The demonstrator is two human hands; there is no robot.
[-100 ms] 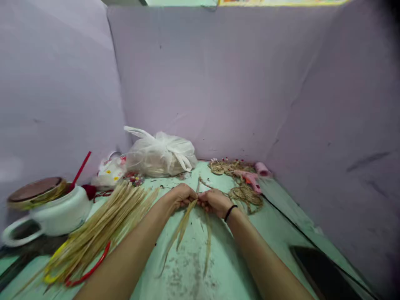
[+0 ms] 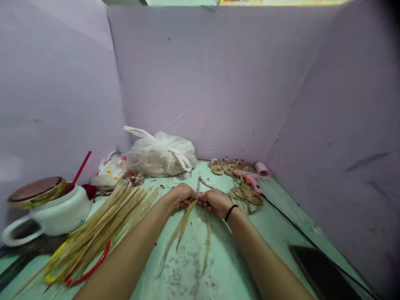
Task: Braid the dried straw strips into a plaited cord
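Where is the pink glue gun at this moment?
In the head view, the glue gun lies right of centre, past the right hand, among cord coils and beside the pink roll.

Green tabletop (image 2: 281,239), fibre bundle (image 2: 103,221), coiled cord (image 2: 245,193)

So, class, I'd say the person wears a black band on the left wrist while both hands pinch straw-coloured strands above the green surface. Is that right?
Not quite: the head view shows the black band on the wrist of the right hand; the rest, about the straw-coloured strands, stands.
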